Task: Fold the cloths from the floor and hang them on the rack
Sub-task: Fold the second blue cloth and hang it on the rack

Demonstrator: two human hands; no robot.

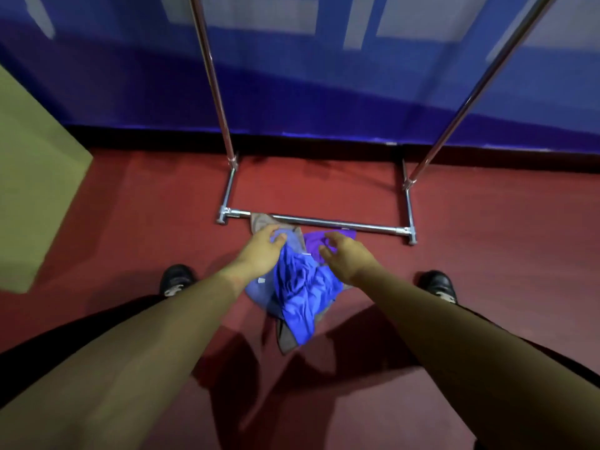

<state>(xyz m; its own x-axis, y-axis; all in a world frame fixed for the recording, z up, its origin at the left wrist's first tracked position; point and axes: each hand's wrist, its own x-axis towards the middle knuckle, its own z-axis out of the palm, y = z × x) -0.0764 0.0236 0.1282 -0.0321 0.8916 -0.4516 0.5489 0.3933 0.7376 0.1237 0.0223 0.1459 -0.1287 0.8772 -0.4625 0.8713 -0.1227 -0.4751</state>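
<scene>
Nearest the camera: two bare forearms reach forward and down from the bottom corners toward a heap of cloths on the floor, which is red.
Shoes: a black shoe stands left of the heap and another black shoe stands right of it, both on the floor.
Cloths: a crumpled blue cloth lies on top; a grey cloth sticks out beneath its near end, a purple cloth shows at the far side, and a beige cloth reaches up to the rack's base bar.
Left hand: its grip is slack, fingers loosely bent and resting on the far left of the heap, clamped on nothing that can be seen.
Right hand: fingers are curled over the purple and blue cloths; whether they pinch any fabric cannot be told.
Rack: a metal frame stands just past the heap, with two uprights rising out of view.
Left edge: a yellowish-green panel.
Farthest: a blue wall.
</scene>
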